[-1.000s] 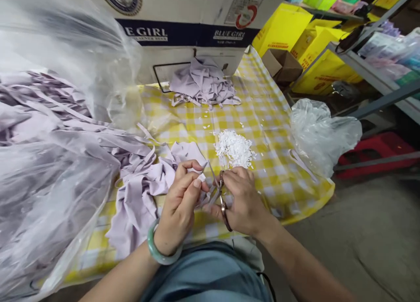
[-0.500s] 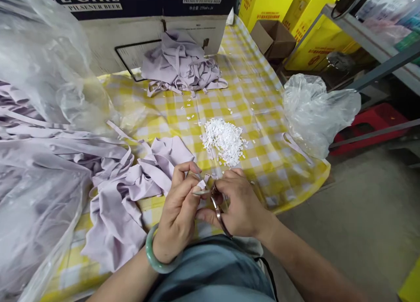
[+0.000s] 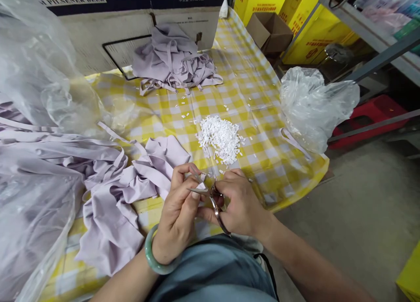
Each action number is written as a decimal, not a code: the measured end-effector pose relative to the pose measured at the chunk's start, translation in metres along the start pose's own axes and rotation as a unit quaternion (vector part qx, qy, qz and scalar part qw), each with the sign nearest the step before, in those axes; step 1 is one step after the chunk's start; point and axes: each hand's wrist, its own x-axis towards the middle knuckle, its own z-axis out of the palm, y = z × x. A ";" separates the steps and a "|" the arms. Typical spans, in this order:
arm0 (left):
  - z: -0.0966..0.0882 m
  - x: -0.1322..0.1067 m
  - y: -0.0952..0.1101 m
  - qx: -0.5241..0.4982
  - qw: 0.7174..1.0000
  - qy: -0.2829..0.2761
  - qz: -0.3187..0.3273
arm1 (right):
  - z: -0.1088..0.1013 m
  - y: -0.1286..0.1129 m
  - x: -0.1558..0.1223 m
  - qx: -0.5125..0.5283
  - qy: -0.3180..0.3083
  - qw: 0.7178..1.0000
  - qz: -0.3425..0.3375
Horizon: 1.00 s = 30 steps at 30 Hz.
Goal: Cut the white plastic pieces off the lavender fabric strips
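Observation:
My left hand (image 3: 179, 212), with a green bangle (image 3: 154, 256) on the wrist, pinches a small white tag on a lilac garment (image 3: 138, 184) that trails off to the left over the yellow checked tablecloth (image 3: 262, 131). My right hand (image 3: 241, 203) grips small metal scissors (image 3: 215, 201), whose blades are spread at the tag between my left fingertips. Just beyond my hands lies a heap of small white cut pieces (image 3: 219, 138).
A large clear plastic bag of lilac garments (image 3: 36, 131) fills the left side. Another lilac pile (image 3: 173, 61) lies before a cardboard box (image 3: 131, 26) at the back. A crumpled clear bag (image 3: 315, 105) sits at the table's right edge. Yellow boxes (image 3: 305, 26) and shelving stand further right.
The view has tilted down and nearer the table. My hands have stayed together at the tag, and the scissor blades now sit against my left fingertips.

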 end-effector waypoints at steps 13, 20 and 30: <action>0.016 0.017 -0.006 0.012 0.998 -0.060 -0.034 | 0.002 0.023 -0.017 -0.090 0.068 0.992 0.062; 0.014 0.024 -0.004 0.011 0.996 -0.078 -0.045 | -0.011 0.035 -0.018 0.062 0.036 0.987 0.145; -0.061 -0.018 0.060 0.042 0.975 -0.219 -0.004 | 0.023 -0.006 0.017 0.280 -0.104 0.951 -0.078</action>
